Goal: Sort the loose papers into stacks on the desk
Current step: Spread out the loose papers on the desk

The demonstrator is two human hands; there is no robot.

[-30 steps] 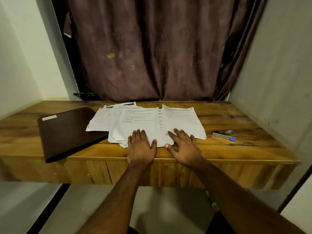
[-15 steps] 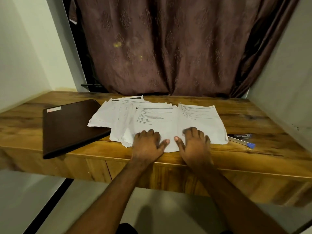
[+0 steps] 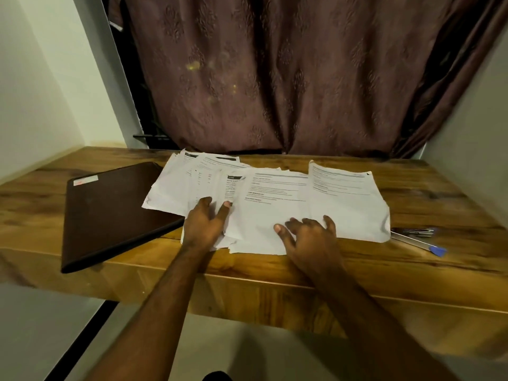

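Now | left hand (image 3: 204,225) flat on papers (image 3: 275,204); right hand (image 3: 310,237) spread, pressing them

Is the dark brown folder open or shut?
Shut. The dark brown folder lies flat on the wooden desk with its cover down, no pages showing inside; loose white papers overlap its right edge.

We have one view only, from a camera worn on the head, looking forward and down from close above the near edge of the wooden desk (image 3: 412,193). It faces the curtain (image 3: 275,78) at twelve o'clock; walls close in at nine and three. Both forearms enter from six o'clock. The wide lens bows the desk's edges. No second view shares the scene.
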